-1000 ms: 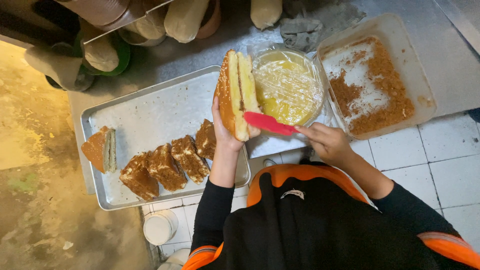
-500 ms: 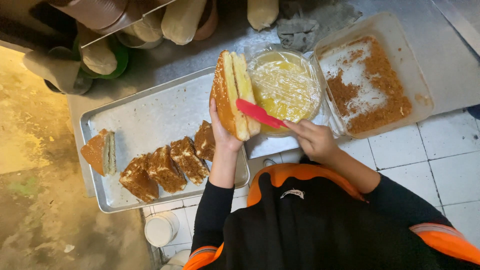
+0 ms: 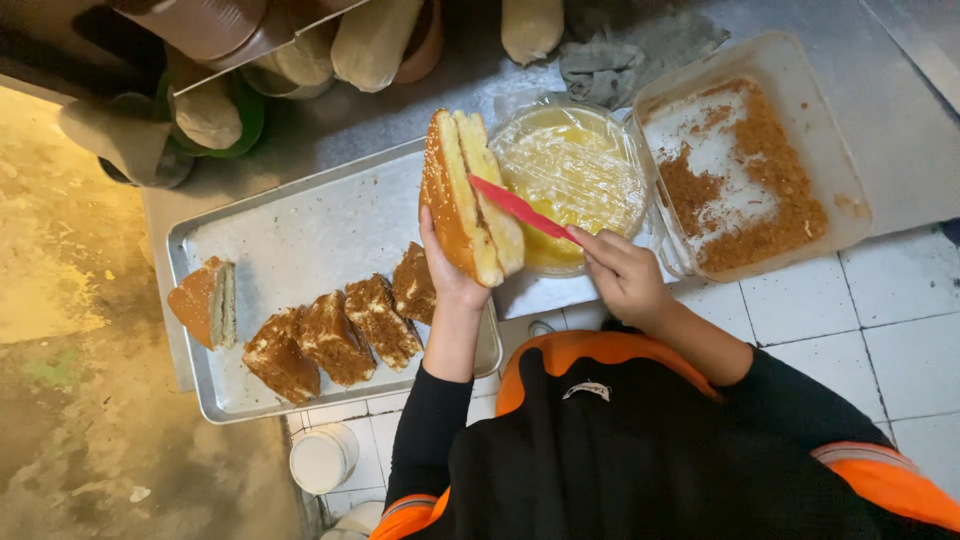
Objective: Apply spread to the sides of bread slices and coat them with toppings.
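Note:
My left hand (image 3: 447,272) holds a split golden bun (image 3: 466,198) upright above the edge of a metal tray (image 3: 300,230). My right hand (image 3: 622,272) grips a red spatula (image 3: 516,207), whose tip is pushed into the bun's cut. Just behind the bun sits a clear round tub of yellow spread (image 3: 575,175). Several filled, crumb-coated bun pieces (image 3: 335,335) lie in a row on the tray, with one more piece (image 3: 205,300) apart at the left.
A clear rectangular container of brown crumbs (image 3: 750,160) stands to the right on the steel counter. Brown jars and wrapped loaves (image 3: 375,35) crowd the back. A grey cloth (image 3: 620,50) lies behind the tub. White tiles (image 3: 880,310) front the counter; a white cup (image 3: 322,460) stands below the tray.
The red spatula has moved left from the yellow spread tub into the bun's cut. My left hand has kept the bun raised in much the same place.

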